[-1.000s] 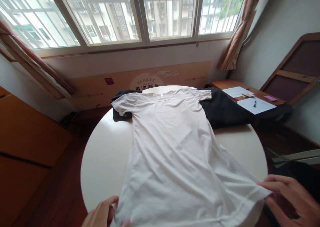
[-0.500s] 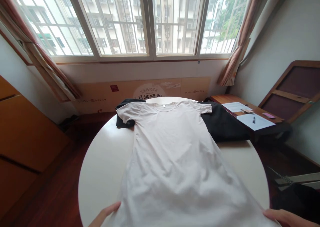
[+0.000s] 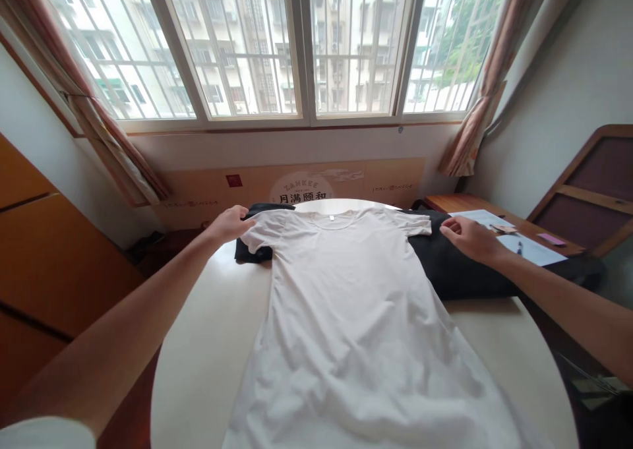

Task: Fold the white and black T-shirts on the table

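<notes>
A white T-shirt lies flat, front up, on a round white table, with its collar at the far side and its hem towards me. Both my arms stretch out over the table to the shirt's shoulders. My left hand is at the edge of the left sleeve, its fingers closed on the cloth. My right hand hovers just right of the right sleeve, above a black garment. Its fingers are loosely bent and hold nothing.
Black clothing also shows under the left sleeve. At the right stands a low wooden table with papers and a pen. A flat cardboard box leans on the wall under the window. A wooden panel stands at the far right.
Both hands have left the shirt's hem near me and reached forward to the two sleeves at the far side. The camera has tilted up a little.
</notes>
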Demonstrator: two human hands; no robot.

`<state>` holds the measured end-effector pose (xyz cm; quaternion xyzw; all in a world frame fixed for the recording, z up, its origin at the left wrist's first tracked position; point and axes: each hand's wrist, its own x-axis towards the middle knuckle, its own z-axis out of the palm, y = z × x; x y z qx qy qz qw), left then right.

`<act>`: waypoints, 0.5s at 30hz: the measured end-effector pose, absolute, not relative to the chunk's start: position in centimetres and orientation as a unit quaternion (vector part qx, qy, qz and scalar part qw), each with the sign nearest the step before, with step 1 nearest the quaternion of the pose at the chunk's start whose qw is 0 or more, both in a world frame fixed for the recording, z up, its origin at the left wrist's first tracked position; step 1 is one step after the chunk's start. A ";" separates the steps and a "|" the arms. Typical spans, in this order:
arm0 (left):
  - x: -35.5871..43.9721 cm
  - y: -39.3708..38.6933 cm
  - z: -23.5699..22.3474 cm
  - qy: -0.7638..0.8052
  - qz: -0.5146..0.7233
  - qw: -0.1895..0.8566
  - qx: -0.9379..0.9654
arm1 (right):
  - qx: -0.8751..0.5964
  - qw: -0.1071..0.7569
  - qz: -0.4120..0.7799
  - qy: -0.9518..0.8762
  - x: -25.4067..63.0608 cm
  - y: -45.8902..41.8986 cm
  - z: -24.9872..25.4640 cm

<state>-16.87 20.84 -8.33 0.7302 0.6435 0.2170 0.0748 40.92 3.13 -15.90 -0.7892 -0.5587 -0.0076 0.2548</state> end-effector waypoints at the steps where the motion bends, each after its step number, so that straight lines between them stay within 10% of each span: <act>1: -16.3 22.8 -8.7 0.641 0.217 0.077 0.732 | -0.795 0.251 -0.003 -0.552 41.3 5.7 -15.9; 15: -18.6 32.0 -7.9 0.633 0.209 0.011 0.745 | -0.822 0.158 0.028 -0.546 45.2 18.6 -16.1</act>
